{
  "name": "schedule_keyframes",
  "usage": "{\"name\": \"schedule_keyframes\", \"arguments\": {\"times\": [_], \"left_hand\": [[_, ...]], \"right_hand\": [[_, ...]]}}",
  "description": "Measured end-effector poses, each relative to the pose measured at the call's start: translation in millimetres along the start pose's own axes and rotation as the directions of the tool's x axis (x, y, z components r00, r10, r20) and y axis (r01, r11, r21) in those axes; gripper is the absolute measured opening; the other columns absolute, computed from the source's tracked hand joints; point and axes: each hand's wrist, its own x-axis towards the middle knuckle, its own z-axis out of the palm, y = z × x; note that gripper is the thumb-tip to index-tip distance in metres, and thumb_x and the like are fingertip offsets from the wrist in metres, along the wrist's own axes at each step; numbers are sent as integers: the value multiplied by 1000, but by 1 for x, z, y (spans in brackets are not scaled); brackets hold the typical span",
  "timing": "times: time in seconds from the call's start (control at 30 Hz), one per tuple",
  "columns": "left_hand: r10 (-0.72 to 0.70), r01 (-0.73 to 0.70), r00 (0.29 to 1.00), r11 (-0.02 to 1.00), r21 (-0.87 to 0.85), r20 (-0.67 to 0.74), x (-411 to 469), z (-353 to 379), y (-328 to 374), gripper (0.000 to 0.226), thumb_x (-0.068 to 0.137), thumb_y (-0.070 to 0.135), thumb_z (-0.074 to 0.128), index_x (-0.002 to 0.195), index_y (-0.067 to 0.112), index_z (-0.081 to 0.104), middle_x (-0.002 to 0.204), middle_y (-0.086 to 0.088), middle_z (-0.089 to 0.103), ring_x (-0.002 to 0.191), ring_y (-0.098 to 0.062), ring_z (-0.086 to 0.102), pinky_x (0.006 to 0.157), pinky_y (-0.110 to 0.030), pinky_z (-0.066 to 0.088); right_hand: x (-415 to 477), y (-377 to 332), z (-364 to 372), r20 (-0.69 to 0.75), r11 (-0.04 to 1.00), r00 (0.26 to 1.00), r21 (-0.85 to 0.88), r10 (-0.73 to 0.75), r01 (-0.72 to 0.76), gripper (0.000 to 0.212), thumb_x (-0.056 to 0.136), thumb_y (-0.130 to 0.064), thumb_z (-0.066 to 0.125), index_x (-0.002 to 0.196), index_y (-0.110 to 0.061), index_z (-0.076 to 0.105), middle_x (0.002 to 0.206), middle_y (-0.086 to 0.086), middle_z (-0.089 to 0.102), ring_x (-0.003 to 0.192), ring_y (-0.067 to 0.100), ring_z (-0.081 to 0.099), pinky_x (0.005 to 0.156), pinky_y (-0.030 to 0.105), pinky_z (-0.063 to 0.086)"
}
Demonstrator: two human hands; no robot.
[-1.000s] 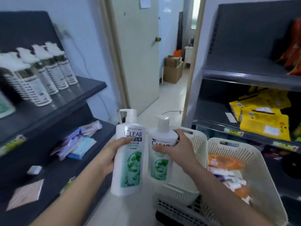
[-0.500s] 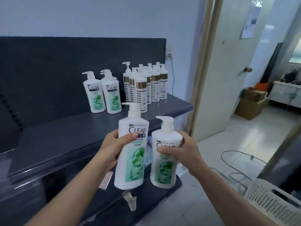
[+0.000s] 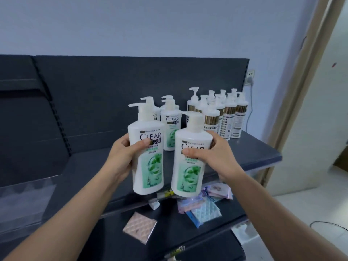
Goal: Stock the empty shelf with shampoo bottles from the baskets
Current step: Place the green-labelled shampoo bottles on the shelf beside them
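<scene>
Head view: clamped on left bottle (image 3: 148, 166) with left grip (image 3: 122, 157), on right bottle (image 3: 188, 172) with right grip (image 3: 216, 159); held upright just before shelf (image 3: 90, 166), near stocked bottles (image 3: 171, 121). Likely full, heavy, stiff, smooth and slippery. Best taken round body, not pump (image 3: 143, 110).

Left hand (image 3: 124, 157) grips the left CLEAR bottle (image 3: 148, 166), thumb across the label. Right hand (image 3: 212, 157) grips the right CLEAR bottle (image 3: 188, 172) just beside it. Both are upright, pumps up, held in the air in front of the dark shelf (image 3: 94, 166). Standing CLEAR bottles (image 3: 171, 125) sit at the shelf's back, with gold-band pump bottles (image 3: 226, 117) clustered to their right. Lower shelf (image 3: 169, 232) has pastel packets (image 3: 201, 206) and a pink quilted packet (image 3: 139, 227).
</scene>
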Motion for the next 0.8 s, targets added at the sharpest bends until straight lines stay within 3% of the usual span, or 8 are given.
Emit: {"name": "schedule_keyframes", "arguments": {"times": [0.23, 0.33, 0.43, 0.6, 0.67, 0.8], "left_hand": [[39, -42, 998, 997, -63, -44, 59, -5, -17, 36, 71, 7, 67, 106, 9, 63, 99, -9, 75, 87, -22, 72, 78, -37, 60], [37, -40, 998, 997, -67, -59, 81, -9, -27, 40, 70, 6, 67, 109, 8, 62, 101, -9, 75, 88, -23, 72, 77, -37, 60], [25, -26, 999, 999, -38, -48, 99, -14, -34, 44, 68, 7, 69, 111, 10, 61, 102, -8, 75, 91, -23, 72, 75, -35, 60], [-10, 10, 1000, 1000, -14, -15, 131, -24, -49, 51, 68, 0, 77, 115, 8, 60, 107, -11, 73, 96, -26, 71, 74, -33, 59], [-29, 29, 1000, 999, -16, -7, 143, -28, -54, 54, 67, 5, 75, 119, 8, 59, 110, -12, 72, 100, -27, 70, 76, -34, 58], [-68, 68, 996, 998, -8, 50, 163, -33, -61, 80, 49, 20, 92, 121, 9, 59, 112, -12, 72, 100, -27, 69, 76, -33, 57]], "right_hand": [[76, 10, 8, 115, 999, 992, -12, -46, 47, 63, 57, -15, 94, 112, -24, 65, 99, -8, 75, 92, 8, 71, 77, 30, 59], [101, 19, 11, 164, 999, 985, -13, -48, 51, 57, 59, -12, 94, 105, -25, 64, 95, -10, 74, 87, 4, 70, 71, 23, 56], [122, 30, 17, 194, 999, 980, -11, -37, 40, 54, 58, -11, 94, 98, -30, 63, 95, -9, 74, 90, 7, 71, 75, 28, 58], [151, 47, 30, 216, 1000, 976, -24, -11, 17, 61, 56, -13, 94, 108, -25, 64, 99, -6, 75, 93, 11, 72, 73, 29, 60], [161, 51, 35, 218, 1000, 976, -31, 6, 0, 66, 56, -13, 94, 114, -20, 63, 103, -3, 75, 96, 13, 72, 77, 33, 61], [178, 56, 41, 217, 998, 976, -58, 26, -14, 67, 57, -13, 94, 116, -19, 63, 104, -3, 75, 96, 14, 72, 82, 37, 60]]}}
